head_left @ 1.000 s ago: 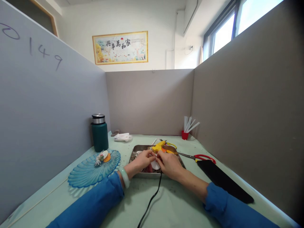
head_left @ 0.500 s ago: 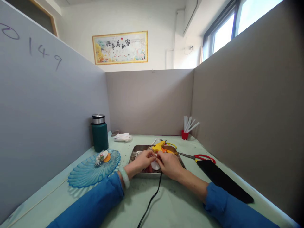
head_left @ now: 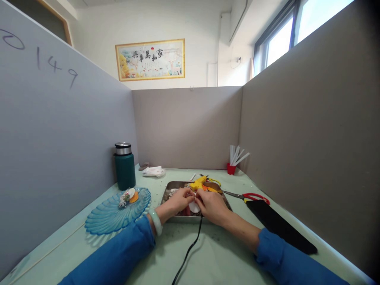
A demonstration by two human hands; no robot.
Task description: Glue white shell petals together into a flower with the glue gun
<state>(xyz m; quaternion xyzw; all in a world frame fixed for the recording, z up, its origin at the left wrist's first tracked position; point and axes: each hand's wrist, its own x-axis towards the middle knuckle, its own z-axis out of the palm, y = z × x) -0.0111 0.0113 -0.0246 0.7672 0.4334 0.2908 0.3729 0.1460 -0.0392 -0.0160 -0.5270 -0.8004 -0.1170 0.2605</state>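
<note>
Both my hands meet above a metal tray [head_left: 170, 218], their fingertips pinched close together. My left hand [head_left: 180, 198] is closed, with a pale bangle at its wrist. My right hand [head_left: 212, 205] is closed too, thumb and forefinger pressed together. Whatever sits between the fingertips is too small and covered to name. Beneath them in the tray lies a white shell [head_left: 194, 207] among other shell pieces, partly hidden by my hands. A yellow glue gun [head_left: 198, 183] rests at the tray's far side. A black cord [head_left: 190, 248] runs from the tray toward me.
On the left, a blue scalloped glass plate [head_left: 103, 219] carries a small cluster of shells [head_left: 128, 197]. Behind it stands a green bottle [head_left: 124, 170]. To the right lie red-handled scissors [head_left: 255, 197] and a black flat piece [head_left: 280, 225]. A red cup [head_left: 231, 169] holds white sticks.
</note>
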